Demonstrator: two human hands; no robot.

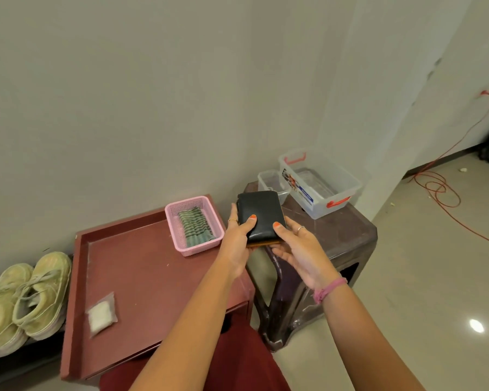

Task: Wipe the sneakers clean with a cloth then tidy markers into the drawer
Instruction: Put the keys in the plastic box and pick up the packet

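Both hands hold a black wallet-like case point(261, 213) in the air between the red table and the dark stool. My left hand point(237, 238) grips its left edge with the thumb on top. My right hand point(299, 249) supports it from below, thumb pressed on its front. A pair of pale green sneakers point(26, 297) stands at the far left beside the table. A green striped cloth point(195, 224) lies folded in a pink basket point(178, 244) on the table's far right corner. No markers are visible.
The red table point(141, 266) has a raised rim and carries a small clear bag of white grains point(100, 316). A dark plastic stool point(342, 238) holds two clear tubs point(322, 182). A red cable point(446, 190) coils on the floor at right.
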